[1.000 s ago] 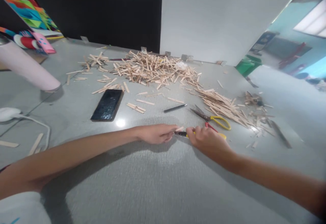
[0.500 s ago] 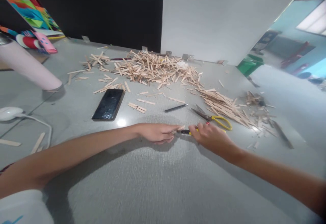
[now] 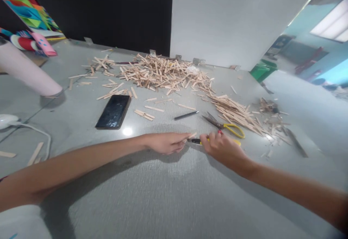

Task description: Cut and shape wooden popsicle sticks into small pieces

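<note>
My left hand (image 3: 164, 143) is closed on a wooden craft stick (image 3: 193, 135), whose pale end sticks out past the fingertips. Most of that stick is hidden by the fingers. My right hand (image 3: 219, 145) is wrapped round a yellow-and-black utility knife (image 3: 195, 141), its dark front end pointing left and meeting the stick at the left fingertips. Just beyond the right hand lie scissors (image 3: 234, 130) with yellow handles, blades slightly apart. A slim dark pen-like tool (image 3: 186, 116) with a silver tip rests behind the hands, near a few loose sticks (image 3: 144, 114).
A large heap of craft sticks (image 3: 163, 72) spreads along the back, with a neater pile (image 3: 236, 112) at right. A phone (image 3: 113, 111) lies left of centre. Further left are a pale pink bottle (image 3: 32, 70) and a white cable (image 3: 35, 126). Scraps (image 3: 269, 107) lie far right.
The whole view has shifted slightly, so the objects appear a little further left. Both hands keep nearly the same hold, with the knife end still at the stick.
</note>
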`<state>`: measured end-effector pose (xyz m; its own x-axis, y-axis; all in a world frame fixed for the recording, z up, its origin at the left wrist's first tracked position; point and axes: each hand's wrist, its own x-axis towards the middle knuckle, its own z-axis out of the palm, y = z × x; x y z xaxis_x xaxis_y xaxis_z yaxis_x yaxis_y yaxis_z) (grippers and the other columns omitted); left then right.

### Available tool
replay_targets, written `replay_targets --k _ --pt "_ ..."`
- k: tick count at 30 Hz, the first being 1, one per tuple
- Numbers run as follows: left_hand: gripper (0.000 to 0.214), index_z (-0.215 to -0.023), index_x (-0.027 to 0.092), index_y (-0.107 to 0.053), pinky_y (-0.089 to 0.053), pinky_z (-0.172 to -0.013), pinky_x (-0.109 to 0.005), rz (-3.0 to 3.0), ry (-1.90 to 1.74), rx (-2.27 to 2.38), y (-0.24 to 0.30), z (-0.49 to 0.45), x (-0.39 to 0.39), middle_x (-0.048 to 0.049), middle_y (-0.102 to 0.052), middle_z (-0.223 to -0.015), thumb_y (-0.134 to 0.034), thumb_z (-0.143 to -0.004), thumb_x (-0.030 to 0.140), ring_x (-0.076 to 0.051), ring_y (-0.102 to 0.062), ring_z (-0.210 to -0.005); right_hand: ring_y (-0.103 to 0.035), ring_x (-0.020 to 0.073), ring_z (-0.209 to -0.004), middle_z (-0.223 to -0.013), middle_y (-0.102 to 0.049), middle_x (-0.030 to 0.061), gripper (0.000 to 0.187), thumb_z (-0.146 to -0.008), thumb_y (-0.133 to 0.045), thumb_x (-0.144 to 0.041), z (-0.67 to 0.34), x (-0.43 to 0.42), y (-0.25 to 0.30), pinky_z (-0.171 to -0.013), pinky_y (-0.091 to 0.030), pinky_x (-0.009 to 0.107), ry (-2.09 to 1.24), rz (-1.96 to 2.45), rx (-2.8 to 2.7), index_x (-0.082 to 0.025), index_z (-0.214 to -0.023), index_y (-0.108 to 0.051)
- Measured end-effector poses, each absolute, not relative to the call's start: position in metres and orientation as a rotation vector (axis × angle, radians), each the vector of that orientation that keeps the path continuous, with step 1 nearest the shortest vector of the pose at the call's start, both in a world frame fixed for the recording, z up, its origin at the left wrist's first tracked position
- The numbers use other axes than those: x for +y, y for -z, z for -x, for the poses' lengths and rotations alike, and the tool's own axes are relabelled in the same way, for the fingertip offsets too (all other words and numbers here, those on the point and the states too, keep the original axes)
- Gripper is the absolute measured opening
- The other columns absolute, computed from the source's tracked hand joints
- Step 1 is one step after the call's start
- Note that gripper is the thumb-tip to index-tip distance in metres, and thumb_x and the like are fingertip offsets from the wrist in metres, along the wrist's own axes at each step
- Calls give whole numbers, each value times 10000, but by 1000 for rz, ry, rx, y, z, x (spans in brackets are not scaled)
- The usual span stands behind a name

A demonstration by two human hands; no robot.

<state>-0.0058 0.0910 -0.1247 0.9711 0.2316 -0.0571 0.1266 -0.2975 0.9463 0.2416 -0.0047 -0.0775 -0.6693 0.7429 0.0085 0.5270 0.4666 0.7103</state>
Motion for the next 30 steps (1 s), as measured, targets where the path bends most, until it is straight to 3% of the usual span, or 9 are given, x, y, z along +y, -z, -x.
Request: replay_targets --k 5,13,19,25,30 --pt "314 -1366 156 -541 -411 -621 -268 -1957 -175 239 125 4 91 36 -472 -735 -482 -1102 315 -155 -454 -603 -553 171 -444 -573 -613 27 260 -986 -473 60 -221 -28 76 -489 -167 311 -1045 -1177 2353 -119 -890 -634" --pt "302 -1368 175 -548 -385 -621 -250 -1997 -195 227 123 2 89 45 -466 -728 -425 -1115 286 -154 -469 -612 -585 159 -495 -635 -671 8 263 -951 -546 57 -244 -1 81 -496 -233 310 -957 -1081 2473 -189 -867 -588" --pt "340 -1405 148 -526 -411 -643 -272 -1983 -232 222 130 3 89 36 -469 -735 -441 -1116 304 -162 -448 -625 -560 189 -408 -551 -620 41 221 -968 -498 44 -215 -30 79 -478 -176 320 -1100 -1218 2309 -99 -905 -654" --pt "300 -1370 173 -546 -399 -649 -258 -1962 -208 264 126 2 88 33 -485 -758 -461 -1106 288 -156 -463 -645 -615 185 -476 -609 -652 20 233 -937 -527 36 -244 2 86 -500 -176 333 -1035 -1047 2469 -178 -869 -587" --pt "289 -1319 171 -579 -368 -517 -240 -1890 -128 304 120 4 90 43 -513 -700 -438 -1127 335 -123 -457 -486 -617 201 -490 -627 -641 22 235 -920 -540 44 -244 0 81 -516 -179 338 -1014 -1093 2463 -182 -878 -586"
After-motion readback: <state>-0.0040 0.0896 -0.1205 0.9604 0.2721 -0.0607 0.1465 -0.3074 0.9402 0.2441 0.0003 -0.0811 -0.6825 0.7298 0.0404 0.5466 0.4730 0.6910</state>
